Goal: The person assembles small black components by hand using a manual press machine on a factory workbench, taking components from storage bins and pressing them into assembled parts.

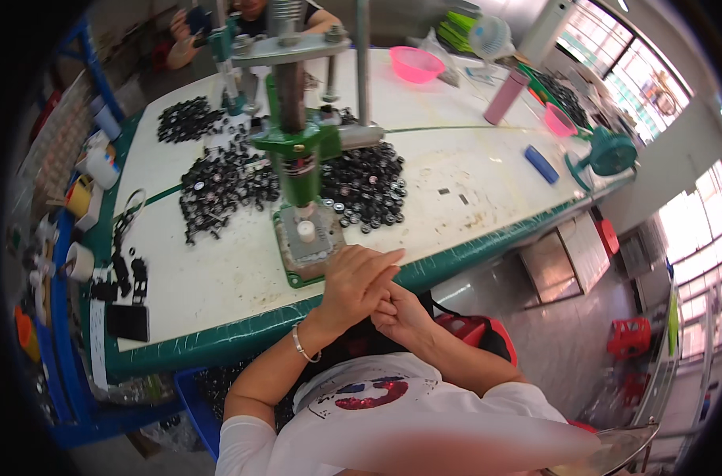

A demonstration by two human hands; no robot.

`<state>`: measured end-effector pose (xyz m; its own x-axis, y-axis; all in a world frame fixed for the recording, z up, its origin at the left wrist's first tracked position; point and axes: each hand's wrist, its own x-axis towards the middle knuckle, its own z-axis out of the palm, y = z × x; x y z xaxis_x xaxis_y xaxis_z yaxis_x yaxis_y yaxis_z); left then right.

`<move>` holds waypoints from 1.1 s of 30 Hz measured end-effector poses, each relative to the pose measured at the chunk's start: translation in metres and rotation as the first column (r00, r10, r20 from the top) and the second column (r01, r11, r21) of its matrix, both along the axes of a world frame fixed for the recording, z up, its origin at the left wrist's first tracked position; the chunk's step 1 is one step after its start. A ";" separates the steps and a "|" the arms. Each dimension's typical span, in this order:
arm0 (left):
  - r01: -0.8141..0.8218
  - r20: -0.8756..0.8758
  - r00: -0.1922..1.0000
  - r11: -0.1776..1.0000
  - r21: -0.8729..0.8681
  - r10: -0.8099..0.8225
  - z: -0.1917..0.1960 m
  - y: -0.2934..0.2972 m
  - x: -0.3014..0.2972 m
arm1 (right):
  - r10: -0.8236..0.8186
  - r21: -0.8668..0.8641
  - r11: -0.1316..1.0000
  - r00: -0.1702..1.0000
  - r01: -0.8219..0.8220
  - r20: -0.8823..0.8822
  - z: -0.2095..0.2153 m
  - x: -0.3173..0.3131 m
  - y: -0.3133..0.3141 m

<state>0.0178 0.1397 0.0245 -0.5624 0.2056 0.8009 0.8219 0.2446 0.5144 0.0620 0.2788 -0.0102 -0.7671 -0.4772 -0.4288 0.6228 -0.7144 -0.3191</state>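
In front of my body, just off the table's near edge, my two hands touch. My left hand [351, 287], with a bracelet [299, 344] at its wrist, has its fingers stretched out toward the right. Beneath its fingertips my right hand [402, 316] is closed with its fingers curled; anything in it is hidden. Just beyond stands a green hand press [304, 178], its grey base plate [317, 252] carrying a small white round peg [305, 231]. Piles of small black round parts [365, 186] lie on both sides of the press.
The white table [464, 226] has a green padded edge [448, 270]. On it are a blue block [541, 164], a green fan [612, 152], a pink bottle [506, 97], a pink bowl [416, 64] and a dark phone-like slab [128, 323]. Across the table sits another person [252, 16].
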 end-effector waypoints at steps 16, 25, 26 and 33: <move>0.009 0.115 0.993 1.000 -0.014 -0.007 -0.023 -0.009 -0.014 | 0.186 0.763 0.598 0.969 -0.245 0.166 -0.147 0.086 0.118; 0.006 0.116 0.993 0.998 0.061 -0.013 -0.025 -0.010 -0.015 | 0.419 0.914 0.042 0.838 -0.403 0.350 -0.152 0.140 0.158; 0.003 0.106 0.994 0.996 0.085 -0.012 -0.025 -0.010 -0.016 | 0.455 0.901 -0.033 0.796 -0.433 0.399 -0.148 0.141 0.159; -0.016 0.170 0.985 0.987 0.159 -0.011 -0.028 -0.018 -0.015 | 0.836 0.938 -0.003 0.514 -0.347 0.193 -0.140 0.149 0.173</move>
